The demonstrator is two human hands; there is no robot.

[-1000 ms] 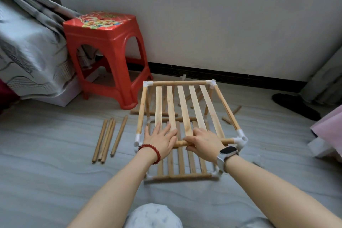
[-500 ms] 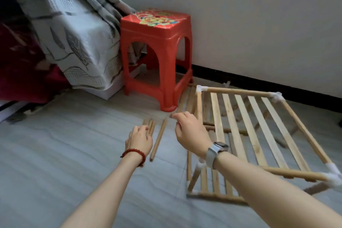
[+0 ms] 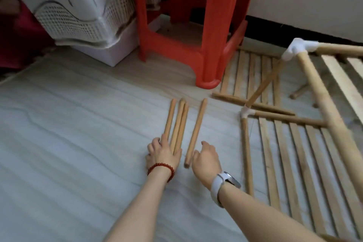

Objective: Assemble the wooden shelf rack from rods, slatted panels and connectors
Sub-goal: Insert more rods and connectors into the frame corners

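Note:
Several loose wooden rods (image 3: 177, 124) lie side by side on the grey floor. My left hand (image 3: 163, 153) covers the near ends of three of them, its fingers curled down over them. A fourth rod (image 3: 196, 129) lies just to the right; my right hand (image 3: 206, 159) hovers beside its near end with loosely curled fingers and holds nothing. The part-built rack (image 3: 322, 104), with white corner connectors (image 3: 294, 49) and two slatted panels, stands tilted at the right.
A red plastic stool (image 3: 188, 49) stands just beyond the rods. A slatted panel (image 3: 253, 76) lies flat by its foot. Patterned fabric (image 3: 78, 6) hangs over a white box (image 3: 117, 51) at the upper left. The wall's dark skirting (image 3: 294, 27) runs behind.
Both hands left the rack's front rod and moved left to the loose rods on the floor. My view swung left and down with them. The left hand now covers three rod ends.

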